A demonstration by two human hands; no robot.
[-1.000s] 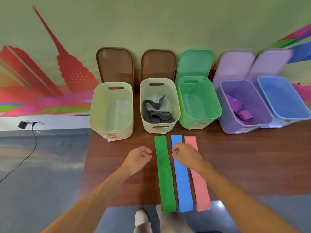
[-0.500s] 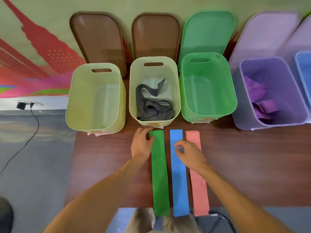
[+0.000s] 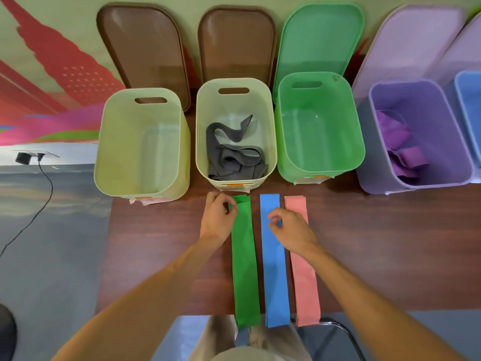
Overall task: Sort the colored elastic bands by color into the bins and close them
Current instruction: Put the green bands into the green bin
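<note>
Three long bands lie side by side on the brown table (image 3: 390, 256): green band (image 3: 246, 269), blue band (image 3: 276, 277), pink band (image 3: 305, 280). My left hand (image 3: 217, 220) pinches the far left corner of the green band, which is lifted slightly. Over the blue band's far end hovers my right hand (image 3: 291, 230), fingers curled and pinching at it. Behind stand open bins: an empty cream bin (image 3: 141, 144), a cream bin (image 3: 234, 86) with grey bands (image 3: 234, 157), an empty green bin (image 3: 320, 126), a purple bin (image 3: 416, 136) with purple bands (image 3: 400, 147), and a blue bin (image 3: 468, 100).
Lids lean on the wall behind the bins: two brown lids (image 3: 145, 48), a green lid (image 3: 320, 37), lilac lids (image 3: 413, 43). The table's left edge drops to grey floor with a cable (image 3: 44, 183). A chair frame (image 3: 338, 327) sits below the near edge.
The view has moved closer to the bins. My left hand went from beside the green band to its far corner and pinched it. My right hand stayed over the blue band.
</note>
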